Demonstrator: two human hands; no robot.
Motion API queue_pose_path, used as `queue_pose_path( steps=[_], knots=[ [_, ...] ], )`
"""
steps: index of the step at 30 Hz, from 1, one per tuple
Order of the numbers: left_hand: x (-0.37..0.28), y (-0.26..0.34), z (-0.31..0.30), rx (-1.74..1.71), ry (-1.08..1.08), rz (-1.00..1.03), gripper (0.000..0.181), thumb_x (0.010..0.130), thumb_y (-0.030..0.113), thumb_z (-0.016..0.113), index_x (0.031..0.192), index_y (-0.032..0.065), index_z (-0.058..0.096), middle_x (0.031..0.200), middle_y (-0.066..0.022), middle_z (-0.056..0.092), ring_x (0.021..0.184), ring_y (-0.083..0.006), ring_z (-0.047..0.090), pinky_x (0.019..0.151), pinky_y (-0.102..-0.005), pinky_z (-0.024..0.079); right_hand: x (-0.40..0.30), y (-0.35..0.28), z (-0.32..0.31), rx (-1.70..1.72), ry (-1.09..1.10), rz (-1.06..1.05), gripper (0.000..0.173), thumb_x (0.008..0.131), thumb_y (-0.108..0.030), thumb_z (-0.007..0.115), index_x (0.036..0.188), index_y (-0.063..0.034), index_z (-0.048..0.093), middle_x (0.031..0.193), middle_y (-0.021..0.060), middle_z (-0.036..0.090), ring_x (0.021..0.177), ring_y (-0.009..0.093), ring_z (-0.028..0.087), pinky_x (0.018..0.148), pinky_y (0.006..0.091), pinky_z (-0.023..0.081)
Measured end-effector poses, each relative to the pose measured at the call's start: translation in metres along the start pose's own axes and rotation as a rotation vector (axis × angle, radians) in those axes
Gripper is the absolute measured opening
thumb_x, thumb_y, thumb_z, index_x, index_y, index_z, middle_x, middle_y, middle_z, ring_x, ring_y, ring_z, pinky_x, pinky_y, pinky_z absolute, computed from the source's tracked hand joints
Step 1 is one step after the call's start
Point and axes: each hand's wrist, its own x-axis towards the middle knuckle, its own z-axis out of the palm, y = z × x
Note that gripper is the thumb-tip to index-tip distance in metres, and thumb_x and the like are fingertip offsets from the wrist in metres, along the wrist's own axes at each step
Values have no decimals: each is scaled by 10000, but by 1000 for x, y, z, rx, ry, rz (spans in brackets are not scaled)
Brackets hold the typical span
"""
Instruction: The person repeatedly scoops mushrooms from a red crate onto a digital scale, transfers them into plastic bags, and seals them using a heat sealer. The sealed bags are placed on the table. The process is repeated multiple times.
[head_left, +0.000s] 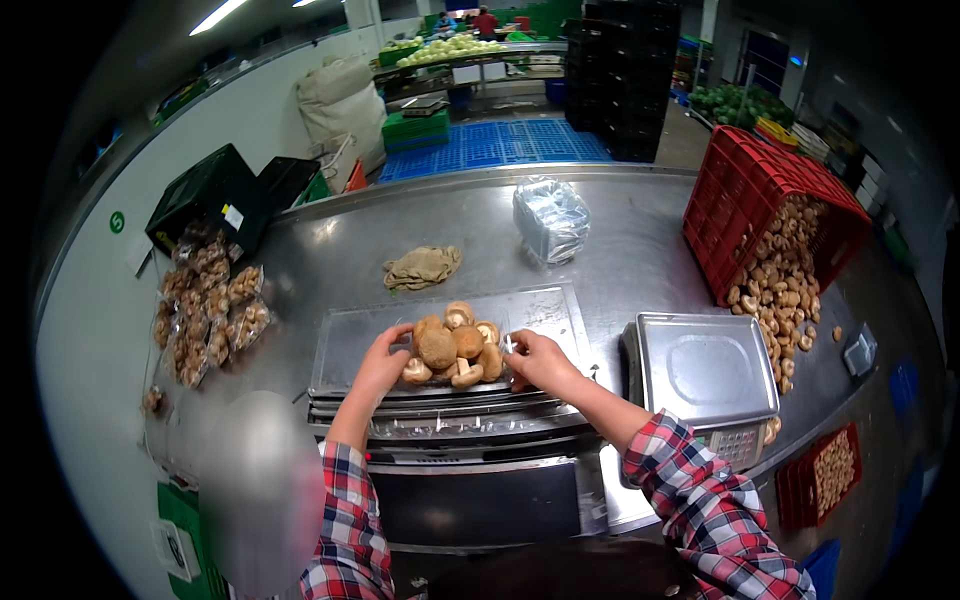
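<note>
A heap of shiitake mushrooms (455, 346) sits in a clear plastic tray, over the flat metal top (341, 341) of a wrapping machine. At the heap's left side my left hand (382, 361) grips the tray's edge, its fingertips against the mushrooms. Thumb and fingers of my right hand (538, 364) pinch the right end of the tray and its clear film. Much of the tray is hidden under the mushrooms. To the right of the machine stands a digital scale (705, 367) with a bare metal pan.
A tipped red crate (724, 217) spills mushrooms (787, 292) on the right. Wrapped mushroom packs (202, 307) pile up at left by a dark green crate (214, 191). A crumpled cloth (424, 268) and a bagged stack of clear trays (553, 221) lie behind the machine.
</note>
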Motion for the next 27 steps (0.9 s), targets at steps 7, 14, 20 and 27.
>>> queue_pose_path(
  steps=[7, 14, 20, 27],
  knots=[
    [-93, -34, -62, 604, 347, 84, 220, 853, 212, 541, 816, -4, 523, 790, -161, 574, 739, -311, 551, 642, -402, 437, -83, 20, -16, -1014, 484, -504, 222, 717, -204, 677, 627, -21, 589, 672, 106, 527, 667, 301, 500, 622, 403, 412],
    [-121, -41, -20, 680, 378, 374, 176, 739, 198, 666, 668, 48, 608, 733, -85, 537, 774, -286, 487, 714, -407, 363, -91, 35, 20, -914, 506, -476, 218, 711, -199, 682, 585, -47, 590, 607, 66, 528, 640, 271, 492, 640, 382, 383],
    [-106, -4, -60, -845, 92, -7, 203, 861, 130, 443, 663, 85, 442, 579, -20, 436, 509, -139, 419, 473, -262, 348, -102, -14, 1, 507, 3, -36, 144, 912, -145, 467, 828, -32, 499, 827, 102, 611, 824, 172, 605, 787, 288, 482],
    [-49, 109, -100, -1338, 208, 376, 198, 887, 158, 438, 700, 111, 398, 661, -20, 462, 624, -148, 441, 537, -268, 379, -25, -127, -6, 964, 179, -620, 154, 904, -134, 451, 801, -26, 489, 863, 153, 625, 781, 271, 616, 805, 411, 485]
  ],
)
